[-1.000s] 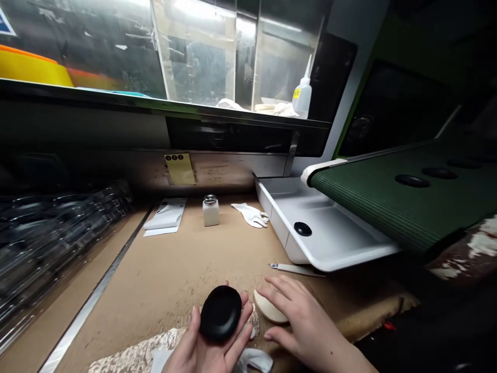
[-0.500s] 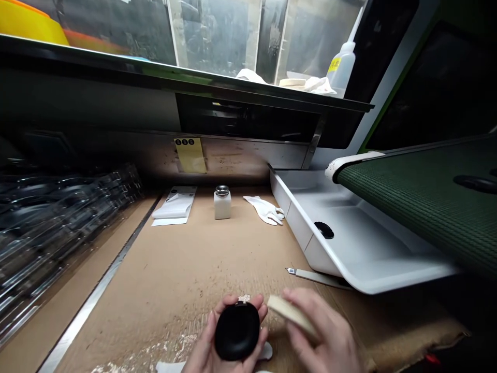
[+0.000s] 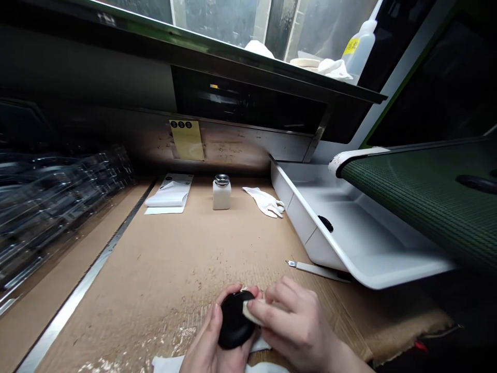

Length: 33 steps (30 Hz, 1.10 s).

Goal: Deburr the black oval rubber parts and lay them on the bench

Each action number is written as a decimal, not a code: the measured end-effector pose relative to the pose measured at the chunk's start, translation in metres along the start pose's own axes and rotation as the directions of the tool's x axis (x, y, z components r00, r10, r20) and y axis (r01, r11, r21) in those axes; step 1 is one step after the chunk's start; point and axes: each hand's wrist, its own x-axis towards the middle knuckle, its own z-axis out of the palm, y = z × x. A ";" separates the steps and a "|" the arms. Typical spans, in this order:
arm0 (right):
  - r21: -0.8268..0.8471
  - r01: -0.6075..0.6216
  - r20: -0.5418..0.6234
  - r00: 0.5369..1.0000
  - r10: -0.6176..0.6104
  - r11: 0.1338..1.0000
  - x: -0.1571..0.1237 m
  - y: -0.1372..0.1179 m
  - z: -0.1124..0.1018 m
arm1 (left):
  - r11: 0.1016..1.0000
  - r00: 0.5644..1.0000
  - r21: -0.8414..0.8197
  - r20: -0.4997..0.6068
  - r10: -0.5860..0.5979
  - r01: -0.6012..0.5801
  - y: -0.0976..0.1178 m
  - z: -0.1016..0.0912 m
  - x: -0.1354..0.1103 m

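A smooth, rounded black case [image 3: 235, 322] rests in my left hand [image 3: 209, 334], whose fingers curl around its edges. My right hand [image 3: 297, 321] pinches a cream-coloured pad [image 3: 254, 312], and the pad's tip lies against the right side of the case. Fingers hide most of the pad, so its full shape does not show. Beneath both hands, part of a white cloth [image 3: 166, 363] shows on the cardboard-covered bench [image 3: 186, 269].
A craft knife [image 3: 318, 270] lies beside a white tray [image 3: 341, 264] holding a black piece [image 3: 325, 224]. Farther back are a pump bottle [image 3: 221, 194], a white glove [image 3: 266, 202] and papers [image 3: 169, 194]. Clear plastic trays [image 3: 58, 202] stand left; a green conveyor belt [image 3: 419, 191] overhangs the right.
My right hand has moved left, bringing the cream pad from beside the black case onto its surface. My left hand still holds the case, now slightly turned. The camera view has shifted a little.
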 end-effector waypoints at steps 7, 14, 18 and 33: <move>0.137 -0.297 -0.138 0.939 0.315 0.945 -0.003 0.020 -0.018 | 0.997 0.998 0.057 -0.009 0.057 -0.056 0.000 0.002 -0.002; 0.159 -0.039 0.012 0.999 0.037 0.987 -0.039 -0.011 -0.006 | 0.999 0.999 -0.032 -0.049 -0.016 0.014 -0.002 0.003 -0.002; 0.088 0.062 -0.069 0.996 -0.056 0.994 -0.033 -0.017 0.000 | 0.990 0.995 -0.106 -0.026 -0.098 0.094 -0.002 0.003 -0.003; 0.122 -0.007 0.041 0.999 0.002 0.993 -0.018 -0.009 -0.002 | 0.993 0.995 -0.099 -0.066 -0.075 0.068 -0.002 0.013 -0.007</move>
